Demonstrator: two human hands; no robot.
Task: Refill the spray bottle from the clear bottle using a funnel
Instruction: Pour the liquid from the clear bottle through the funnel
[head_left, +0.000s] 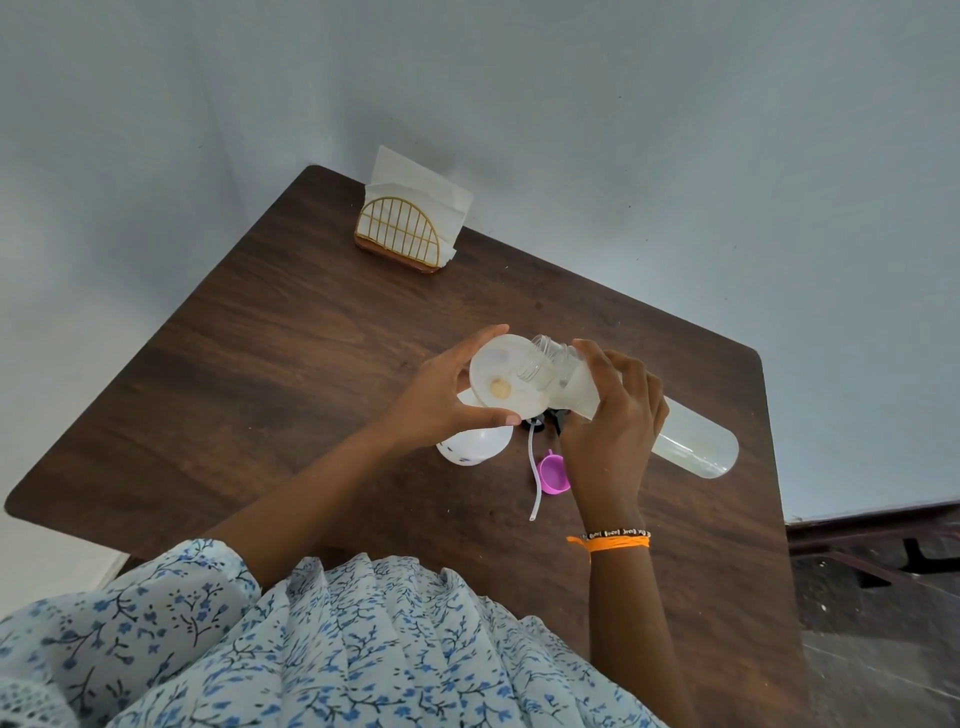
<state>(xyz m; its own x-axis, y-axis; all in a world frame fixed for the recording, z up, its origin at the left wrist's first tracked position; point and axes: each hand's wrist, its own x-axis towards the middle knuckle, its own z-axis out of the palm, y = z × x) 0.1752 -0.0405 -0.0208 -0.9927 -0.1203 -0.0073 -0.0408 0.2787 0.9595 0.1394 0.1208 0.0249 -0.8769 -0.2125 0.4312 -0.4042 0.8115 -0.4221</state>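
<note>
The left hand's fingers and thumb curl round the rim of the white funnel, thumb on the near edge, fingers over the far edge. The funnel's wide bowl faces up toward the camera; a pale yellowish spot shows at its drain hole. Below it stands the white spray bottle, only its rounded body showing.

The right hand grips the clear bottle near its shoulder, fingers wrapped over the top, wrist bent, an orange thread and bead bracelet on the forearm. The bottle lies nearly level, its long axis running from lower right to upper left, threaded open mouth over the funnel's bowl. Its contents look cloudy whitish.

On the brown table beneath the hands lie the black sprayer head with its dip tube and a pink cap. A gold wire napkin holder stands at the far corner.
</note>
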